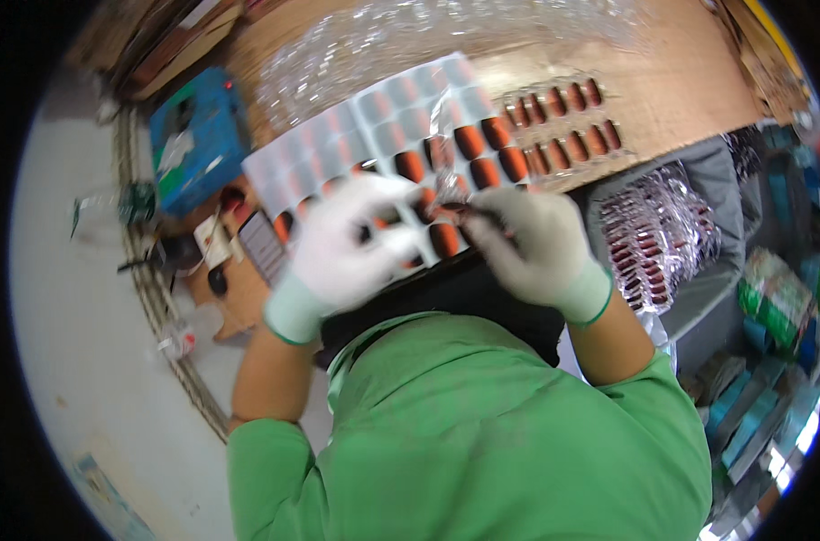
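a blue box (211,174) sits left; the left hand (351,239) hovers, fingers parted, over a sheet (272,168) of red-black ovals; a clear strip (442,149) overlaps it; the right hand (529,239) pinches a small dark piece (455,207); trays (568,149) lie on the counter (672,77).

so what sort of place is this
Likely a small workshop or packing area: a wooden table bears a sheet of dark-and-orange ovals and a heap of clear plastic, and filled clear packs lie piled in a grey container to the right.
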`<act>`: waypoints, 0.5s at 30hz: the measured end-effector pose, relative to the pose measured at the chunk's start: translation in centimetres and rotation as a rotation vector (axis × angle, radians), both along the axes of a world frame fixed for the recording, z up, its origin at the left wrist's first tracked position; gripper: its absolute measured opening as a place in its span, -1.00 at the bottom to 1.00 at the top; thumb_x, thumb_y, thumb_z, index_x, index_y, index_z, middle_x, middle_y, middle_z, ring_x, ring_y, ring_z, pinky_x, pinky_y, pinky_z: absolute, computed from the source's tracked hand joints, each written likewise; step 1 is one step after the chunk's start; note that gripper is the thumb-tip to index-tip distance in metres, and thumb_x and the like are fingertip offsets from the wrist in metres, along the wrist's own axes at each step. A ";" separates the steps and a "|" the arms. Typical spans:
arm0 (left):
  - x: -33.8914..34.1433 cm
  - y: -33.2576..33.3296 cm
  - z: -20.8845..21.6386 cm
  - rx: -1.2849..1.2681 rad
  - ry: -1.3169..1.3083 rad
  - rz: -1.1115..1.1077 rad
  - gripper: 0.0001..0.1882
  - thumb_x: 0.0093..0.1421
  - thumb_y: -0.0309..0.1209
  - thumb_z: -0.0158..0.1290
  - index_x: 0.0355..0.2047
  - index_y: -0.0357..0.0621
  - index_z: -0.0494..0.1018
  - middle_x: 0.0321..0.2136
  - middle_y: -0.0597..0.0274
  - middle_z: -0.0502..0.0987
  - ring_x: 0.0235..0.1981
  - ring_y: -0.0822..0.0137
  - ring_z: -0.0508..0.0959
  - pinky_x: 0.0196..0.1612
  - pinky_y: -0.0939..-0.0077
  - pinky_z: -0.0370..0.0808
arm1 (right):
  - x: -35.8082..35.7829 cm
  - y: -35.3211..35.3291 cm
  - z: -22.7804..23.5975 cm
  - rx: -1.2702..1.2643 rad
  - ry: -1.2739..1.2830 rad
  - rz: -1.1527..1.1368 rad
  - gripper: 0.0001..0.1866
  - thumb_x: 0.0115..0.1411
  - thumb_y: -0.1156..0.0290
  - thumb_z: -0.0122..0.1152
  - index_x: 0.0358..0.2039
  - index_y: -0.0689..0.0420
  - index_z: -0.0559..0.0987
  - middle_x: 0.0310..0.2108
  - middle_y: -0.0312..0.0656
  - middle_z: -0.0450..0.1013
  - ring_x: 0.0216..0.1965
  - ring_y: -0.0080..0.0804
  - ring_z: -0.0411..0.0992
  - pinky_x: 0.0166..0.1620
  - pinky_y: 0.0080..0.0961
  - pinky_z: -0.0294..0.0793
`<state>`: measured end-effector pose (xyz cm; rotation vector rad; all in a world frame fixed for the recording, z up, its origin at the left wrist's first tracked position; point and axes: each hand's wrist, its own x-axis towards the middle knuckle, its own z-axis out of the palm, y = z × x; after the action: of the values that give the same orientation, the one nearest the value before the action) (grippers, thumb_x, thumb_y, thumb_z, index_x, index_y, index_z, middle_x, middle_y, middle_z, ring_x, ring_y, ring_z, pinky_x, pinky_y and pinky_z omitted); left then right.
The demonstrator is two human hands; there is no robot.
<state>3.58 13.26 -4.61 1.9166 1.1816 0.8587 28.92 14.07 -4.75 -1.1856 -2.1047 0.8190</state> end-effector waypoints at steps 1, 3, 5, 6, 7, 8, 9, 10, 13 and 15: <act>-2.0 2.8 -1.3 -0.069 0.053 0.160 -0.69 0.16 -0.41 0.25 -0.08 -0.21 0.58 -0.15 0.22 0.59 -0.13 0.39 0.56 0.03 0.43 0.50 | 2.0 1.8 -0.2 0.068 -0.117 -0.090 -0.82 0.27 0.39 0.21 -0.17 0.17 0.61 -0.45 0.05 0.55 -0.43 0.05 0.55 -0.37 -0.18 0.51; -8.2 10.6 -3.5 0.007 -0.128 0.582 -0.75 0.29 -0.36 0.18 -0.10 -0.24 0.57 -0.23 0.31 0.60 -0.21 0.49 0.56 -0.09 0.51 0.52 | 7.0 7.3 -1.4 -0.038 -0.237 -0.544 -0.80 0.32 0.35 0.10 -0.18 0.17 0.60 -0.41 0.12 0.57 -0.36 0.12 0.56 -0.29 -0.13 0.55; -15.5 17.8 -7.4 -0.069 -0.337 0.974 -0.79 0.29 -0.34 0.16 -0.17 -0.21 0.56 -0.37 0.41 0.51 -0.37 0.58 0.47 -0.27 0.59 0.42 | 16.1 14.2 -5.0 0.112 -0.543 -0.670 -0.69 0.35 0.26 0.03 -0.14 0.22 0.61 -0.33 0.19 0.59 -0.29 0.14 0.58 -0.17 -0.01 0.56; -20.5 20.0 -9.8 -0.398 -0.280 0.762 -0.81 0.27 -0.31 0.17 -0.22 -0.15 0.55 -0.42 0.45 0.47 -0.42 0.59 0.43 -0.36 0.61 0.36 | 19.7 16.4 -7.2 0.022 -0.598 -0.676 -0.67 0.34 0.25 0.03 -0.13 0.23 0.61 -0.33 0.19 0.59 -0.29 0.14 0.59 -0.16 -0.02 0.56; -23.8 21.4 -11.7 -0.707 -0.221 0.539 -0.82 0.25 -0.28 0.17 -0.27 -0.10 0.53 -0.46 0.49 0.43 -0.48 0.60 0.38 -0.44 0.64 0.29 | 21.6 18.1 -8.6 -0.060 -0.651 -0.675 -0.66 0.33 0.25 0.04 -0.12 0.24 0.61 -0.33 0.19 0.59 -0.29 0.13 0.59 -0.15 -0.03 0.56; -14.9 20.7 -10.2 -0.714 -0.255 0.816 -0.83 0.21 -0.24 0.18 -0.37 -0.03 0.49 -0.55 0.52 0.35 -0.59 0.59 0.30 -0.55 0.67 0.16 | 22.4 17.8 -9.2 -0.226 -0.534 -0.691 -0.65 0.33 0.24 0.03 -0.10 0.24 0.61 -0.32 0.21 0.59 -0.27 0.16 0.58 -0.12 -0.02 0.56; -15.0 20.9 -9.8 -0.721 -0.193 0.763 -0.86 0.19 -0.29 0.19 -0.39 -0.04 0.50 -0.57 0.53 0.34 -0.62 0.60 0.29 -0.57 0.66 0.14 | 21.5 17.7 -9.1 -0.375 -0.392 -0.662 -0.64 0.32 0.23 0.02 -0.09 0.24 0.60 -0.31 0.23 0.58 -0.25 0.19 0.58 -0.09 -0.01 0.55; -16.6 20.9 -10.7 -0.711 -0.211 0.717 -0.88 0.18 -0.31 0.19 -0.39 -0.04 0.50 -0.57 0.53 0.35 -0.61 0.61 0.29 -0.57 0.67 0.14 | 19.0 17.8 -8.1 -0.613 -0.325 -0.723 -0.61 0.30 0.24 0.01 -0.07 0.26 0.60 -0.25 0.27 0.57 -0.15 0.24 0.55 -0.02 0.00 0.52; -18.7 21.4 -11.5 -0.770 -0.261 0.623 -0.89 0.14 -0.37 0.19 -0.39 -0.08 0.51 -0.54 0.48 0.41 -0.58 0.56 0.34 -0.54 0.63 0.21 | 20.0 17.7 -11.1 -0.261 -0.689 -0.566 -0.59 0.29 0.21 -0.01 -0.10 0.27 0.60 -0.12 0.27 0.55 0.01 0.22 0.50 0.08 -0.02 0.47; -19.5 20.8 -11.4 -0.678 -0.140 0.615 -0.85 0.11 -0.36 0.21 -0.38 -0.15 0.52 -0.52 0.42 0.45 -0.54 0.48 0.41 -0.50 0.58 0.29 | 19.0 17.6 -9.7 -0.278 -0.713 -0.592 -0.58 0.29 0.19 -0.02 -0.08 0.25 0.60 -0.08 0.27 0.54 0.03 0.21 0.49 0.10 0.00 0.46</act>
<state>-15.90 34.04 -16.01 0.9438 1.7319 0.7371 47.94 31.70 -14.43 -2.3725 -1.9641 0.4424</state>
